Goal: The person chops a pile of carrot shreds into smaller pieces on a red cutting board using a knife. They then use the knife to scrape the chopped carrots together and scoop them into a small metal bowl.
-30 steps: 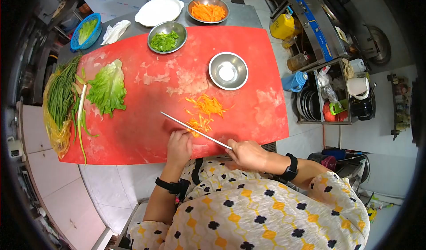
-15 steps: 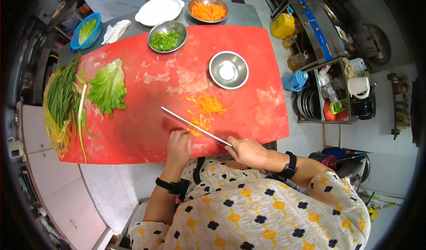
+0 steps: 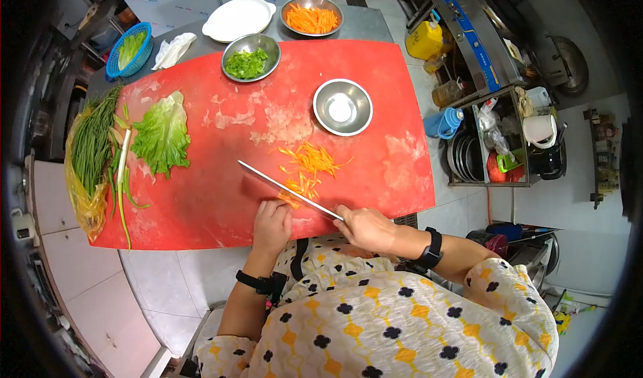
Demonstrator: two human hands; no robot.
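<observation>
My right hand is closed round the handle of a kitchen knife, whose blade slants up and to the left over the red cutting board. Just below the blade, the curled fingers of my left hand press on a small stack of carrot slices. Part of that stack is hidden by the fingertips. On the blade's far side lies a loose pile of carrot shreds. Beyond them stands a metal bowl with nothing in it.
At the board's left lie a lettuce leaf, a scallion and a yellow bag of thin green stalks. Along the back are a bowl of chopped greens, a white plate, a bowl of carrot shreds and a blue basket.
The knife and my right hand have shifted slightly left and toward me. My left hand stays nearly in place, lower by a little.
</observation>
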